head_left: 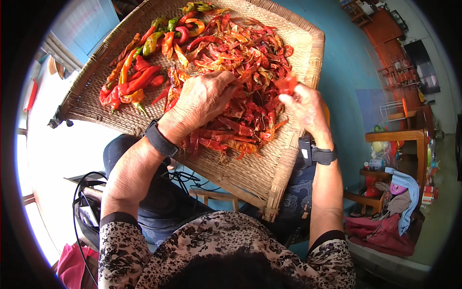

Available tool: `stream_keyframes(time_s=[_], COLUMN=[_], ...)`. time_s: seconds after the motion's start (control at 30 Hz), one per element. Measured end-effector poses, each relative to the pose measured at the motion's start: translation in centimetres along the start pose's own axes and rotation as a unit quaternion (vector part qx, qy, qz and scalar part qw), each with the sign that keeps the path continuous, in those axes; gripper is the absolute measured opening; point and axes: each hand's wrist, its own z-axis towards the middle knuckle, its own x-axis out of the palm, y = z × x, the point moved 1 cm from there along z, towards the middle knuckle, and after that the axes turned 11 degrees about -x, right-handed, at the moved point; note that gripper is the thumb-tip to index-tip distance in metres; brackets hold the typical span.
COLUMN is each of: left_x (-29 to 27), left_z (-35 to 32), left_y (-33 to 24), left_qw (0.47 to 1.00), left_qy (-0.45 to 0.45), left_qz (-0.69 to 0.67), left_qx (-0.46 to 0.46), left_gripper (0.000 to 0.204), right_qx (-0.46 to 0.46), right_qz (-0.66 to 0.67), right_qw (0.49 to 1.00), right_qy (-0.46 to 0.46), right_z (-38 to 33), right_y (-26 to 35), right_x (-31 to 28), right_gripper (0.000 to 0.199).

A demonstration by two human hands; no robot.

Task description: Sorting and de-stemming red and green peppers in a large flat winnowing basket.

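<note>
A woven basket tray (pixel 303 53) lies tilted across my lap. Dried red chilies (pixel 240 127) are heaped over its middle and right side. My left hand (pixel 204 98) is over the heap with its fingers curled together. Its fingertips are partly hidden, so what they grip cannot be made out. Near the tray's right rim, my right hand (pixel 308 111) pinches a dried red chili (pixel 287 84) between thumb and fingers, raised above the weave. Plumper, glossy chilies (pixel 139 82) in red, orange and green lie in a separate group on the left of the tray.
Black cables (pixel 185 178) hang below the tray's near edge, beside a wooden stool (pixel 216 196). A black bag (pixel 89 212) sits at the lower left, near pink cloth (pixel 72 265). On the right stands a wooden chair (pixel 394 137) with clothes (pixel 380 231) piled by it.
</note>
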Motion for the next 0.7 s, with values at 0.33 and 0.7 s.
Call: stream_keyframes(time_s=[0.33,0.7], left_x=[1.1,1.4], left_z=[-0.1,-0.2], left_y=[-0.1,-0.2], left_qw=[0.999,0.999], left_qy=[0.037,0.037], left_qz=[0.015,0.017], left_qx=[-0.013,0.002], left_gripper=[0.013,0.011], right_qx=[0.155,0.307], right_qz=[-0.146,-0.190], right_qw=[0.966,0.922], right_qy=[-0.146,-0.138], right_z=[-4.3,-6.8], right_y=[-7.6,-12.9], right_x=[-9.0,-10.9], right_gripper=[0.009,0.013])
